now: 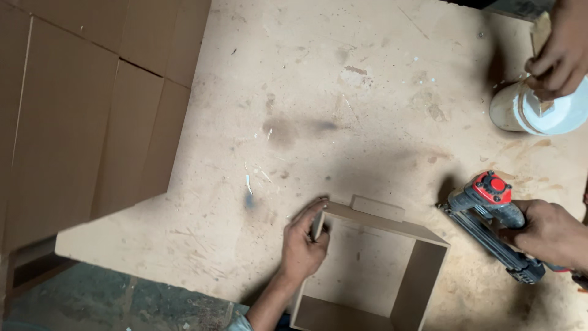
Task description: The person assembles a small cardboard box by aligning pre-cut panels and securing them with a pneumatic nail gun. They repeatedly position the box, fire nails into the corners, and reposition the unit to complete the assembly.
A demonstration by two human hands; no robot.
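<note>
From the head view, the left hand (303, 245) clamps the left wall of an open square brown fibreboard box frame (422, 270) at six o'clock. At four o'clock, just beside the frame, the right hand (551, 233) grips a red-capped grey nail gun (493, 214).

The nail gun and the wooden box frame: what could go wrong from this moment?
1. The left hand grips the corner of the box frame, so a nail driven near there might hit its fingers.
2. The right hand holds the nail gun beside the frame; a misfire is possible.
3. Another person's hand works at a white tub close by.
</note>
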